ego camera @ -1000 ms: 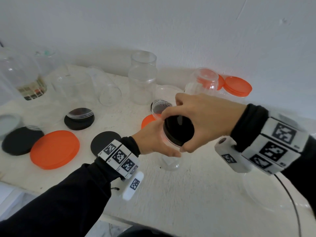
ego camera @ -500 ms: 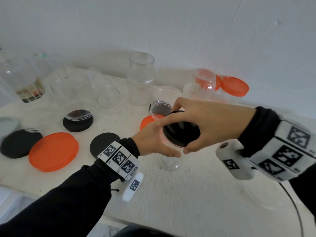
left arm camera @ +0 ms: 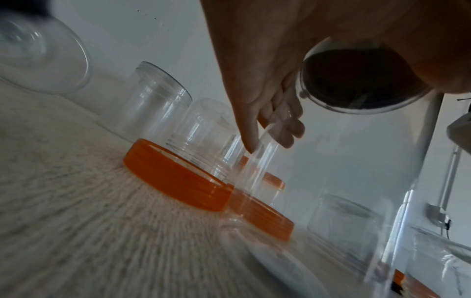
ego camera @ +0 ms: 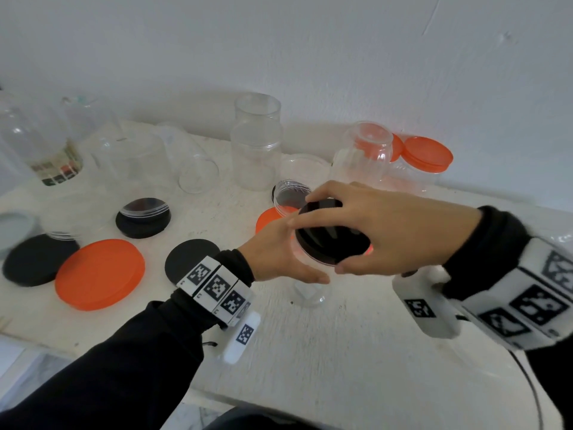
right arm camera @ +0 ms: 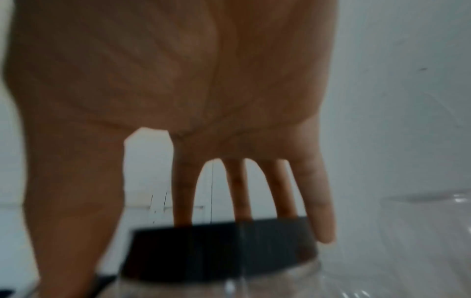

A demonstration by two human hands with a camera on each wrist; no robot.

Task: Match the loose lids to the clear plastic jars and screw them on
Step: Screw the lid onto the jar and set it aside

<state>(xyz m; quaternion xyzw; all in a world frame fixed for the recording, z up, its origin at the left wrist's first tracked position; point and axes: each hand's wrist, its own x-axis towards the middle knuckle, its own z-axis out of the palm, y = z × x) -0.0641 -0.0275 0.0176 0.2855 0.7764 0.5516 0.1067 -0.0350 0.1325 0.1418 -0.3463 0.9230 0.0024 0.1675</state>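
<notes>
Right fingers (right arm camera: 314, 203) spread over the black lid (ego camera: 333, 235), tips clamped round its rim, thumb on the near edge. Lid seated on the mouth of the clear jar (ego camera: 308, 293), which stands on the worktop (ego camera: 356, 352). Left hand (ego camera: 276, 252) wrapped round the jar's left wall, fingers (left arm camera: 282, 125) curled behind it.

Against half a second back: right hand (ego camera: 393, 225) turned further round the lid, wrist swung rightward; jar and left hand on the same spot.

Small orange lid (ego camera: 268, 218) just behind the left hand, touching an upside-down small jar (ego camera: 291, 193). Bare worktop ahead of the jar toward the near edge. Large orange lid (ego camera: 99, 274) and black lids (ego camera: 186, 259) well left, apart from the grip.

Jar body mostly hidden by both hands. Thread engagement impossible to make out. Wrist views blurred.
</notes>
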